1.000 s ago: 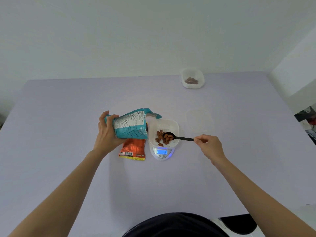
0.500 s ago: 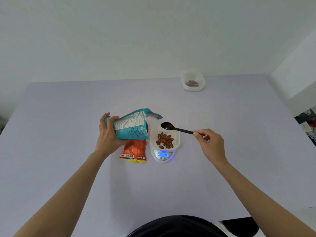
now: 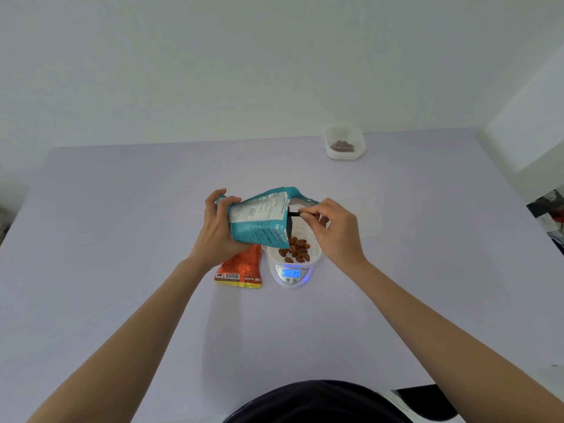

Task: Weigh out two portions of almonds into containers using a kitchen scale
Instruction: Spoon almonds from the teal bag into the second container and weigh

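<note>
Centre frame over the lilac table [image 3: 122, 239], our left hand [image 3: 218, 227] grips the teal foil almond bag [image 3: 259, 222], long axis sideways, mouth toward frame right. Our right hand [image 3: 332, 232] pinches a black plastic spoon [image 3: 293, 214] into that mouth. Directly below: white plastic container [image 3: 317, 252] with almonds [image 3: 296, 251] on white digital scale [image 3: 291, 281].
</note>
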